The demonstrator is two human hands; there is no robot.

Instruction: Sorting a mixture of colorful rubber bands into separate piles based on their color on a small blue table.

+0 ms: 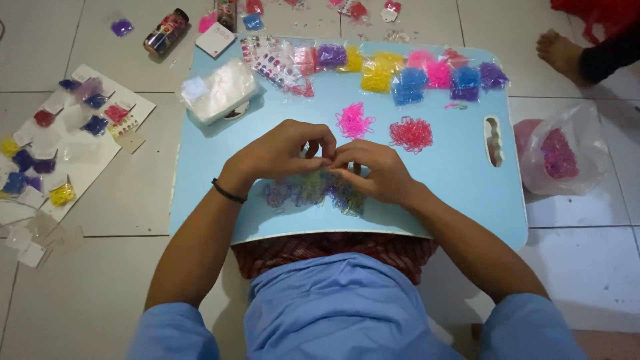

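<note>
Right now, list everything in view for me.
lap table: one, light blue, across the person's lap
loose band piles: two, pink and red-pink, table centre
multicoloured bands: one heap, under the hands
bagged bands: a row, purple, yellow, blue, pink, table's far edge
clear bag stack: one, far left of table
plastic bag: one, clear, with pink-purple contents, floor right
white card sheet: one, with small band packets, floor left
can: one, dark, lying on the floor
foot: another person's, top right
left hand, right hand: fingertips together over the heap
</note>
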